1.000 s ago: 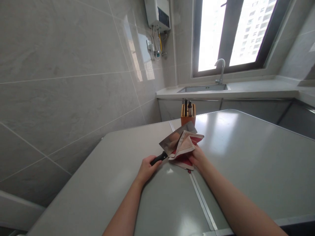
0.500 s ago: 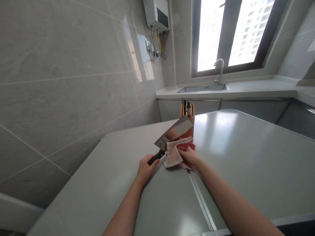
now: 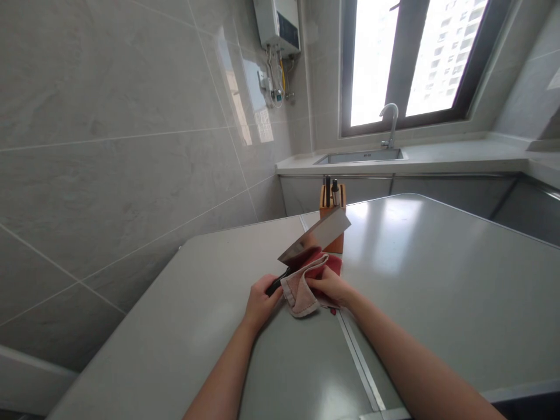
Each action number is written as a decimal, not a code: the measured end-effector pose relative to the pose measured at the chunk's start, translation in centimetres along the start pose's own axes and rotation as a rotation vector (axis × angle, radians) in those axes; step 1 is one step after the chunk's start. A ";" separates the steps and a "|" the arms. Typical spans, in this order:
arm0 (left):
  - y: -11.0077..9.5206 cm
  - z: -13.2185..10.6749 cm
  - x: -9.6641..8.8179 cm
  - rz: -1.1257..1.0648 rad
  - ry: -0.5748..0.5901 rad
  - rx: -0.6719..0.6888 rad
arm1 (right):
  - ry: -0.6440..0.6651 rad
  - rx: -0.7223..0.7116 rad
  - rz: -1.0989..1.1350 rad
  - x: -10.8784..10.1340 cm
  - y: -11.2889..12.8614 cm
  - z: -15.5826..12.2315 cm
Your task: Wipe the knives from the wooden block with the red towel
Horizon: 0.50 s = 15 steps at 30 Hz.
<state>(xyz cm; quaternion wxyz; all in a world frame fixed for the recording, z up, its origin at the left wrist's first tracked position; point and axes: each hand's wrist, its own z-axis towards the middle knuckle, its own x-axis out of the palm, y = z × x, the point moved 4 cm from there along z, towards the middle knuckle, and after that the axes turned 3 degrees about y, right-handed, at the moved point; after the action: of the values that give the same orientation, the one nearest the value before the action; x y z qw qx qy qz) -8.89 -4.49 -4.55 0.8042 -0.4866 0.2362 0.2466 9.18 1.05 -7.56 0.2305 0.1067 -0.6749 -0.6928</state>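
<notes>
While the left hand [image 3: 262, 302] clenches the black handle of a steel cleaver [image 3: 312, 239], the right hand [image 3: 330, 286] grips a pink-and-red cloth [image 3: 300, 291] wrapped against the blade's base, low over the bench [image 3: 437, 291]. A wooden knife block [image 3: 332, 230] stands just behind the blade; any writing on the wall-mounted water heater [image 3: 276, 23] is too small to read.

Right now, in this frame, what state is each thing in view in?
Black-handled steel cleaver: held tilted, blade raised.
Pink-and-red fabric cloth: bunched against the blade.
Left hand: gripping the cleaver's handle.
Right hand: pinching the cloth.
Orange-brown wooden knife block: upright, knives in its slots.
</notes>
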 end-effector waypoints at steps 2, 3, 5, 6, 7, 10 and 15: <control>-0.3 0.0 0.3 0.006 0.051 0.018 | 0.020 -0.006 0.039 0.2 0.0 0.0; -0.5 -0.1 0.4 0.014 0.075 0.027 | 0.043 -0.016 0.072 0.4 0.1 -0.1; -0.7 -0.1 0.5 0.032 0.108 0.039 | 0.082 -0.050 0.139 0.8 0.5 -0.2; -0.8 0.0 0.5 0.038 0.117 0.042 | 0.091 -0.062 0.160 0.9 0.7 -0.3; -0.9 0.0 0.5 0.041 0.121 0.044 | 0.091 -0.065 0.177 1.0 0.9 -0.4; -0.9 0.1 0.6 0.046 0.123 0.049 | 0.092 -0.060 0.221 1.3 1.0 -0.5; -0.6 0.1 0.7 0.051 0.119 0.026 | 0.125 -0.068 0.224 1.5 1.2 -0.5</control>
<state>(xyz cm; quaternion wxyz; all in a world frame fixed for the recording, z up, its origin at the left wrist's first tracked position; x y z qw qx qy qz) -7.92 -4.56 -4.58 0.7883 -0.4837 0.2994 0.2346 8.33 -0.08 -6.17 0.3517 0.0659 -0.6428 -0.6773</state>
